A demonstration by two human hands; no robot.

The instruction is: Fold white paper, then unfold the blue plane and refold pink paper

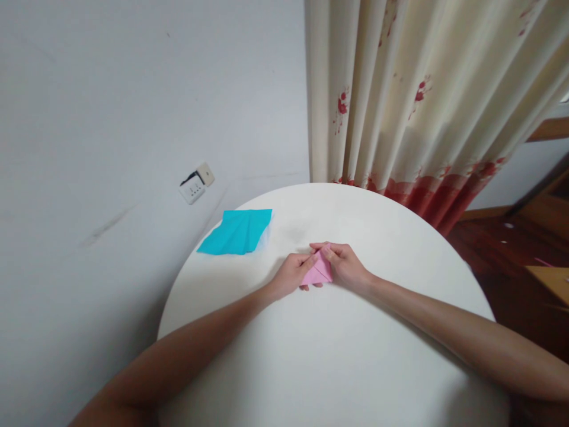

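Note:
A small piece of folded pink paper [319, 273] is held between my two hands over the middle of the round white table [338, 350]. My left hand [292, 274] grips its left side, thumb on top and fingertips showing below the lower edge. On the opposite side, my right hand [347, 264] pinches the upper right part, its thumb lying near the top corner. A diagonal crease or flap edge runs across the paper's face. The fingers beneath the paper are partly hidden.
A creased sheet of turquoise paper [240, 232] lies at the table's back left, with something whitish under its right edge. A wall with a power socket [192, 190] stands to the left. A cream and red curtain [400, 118] hangs behind the table.

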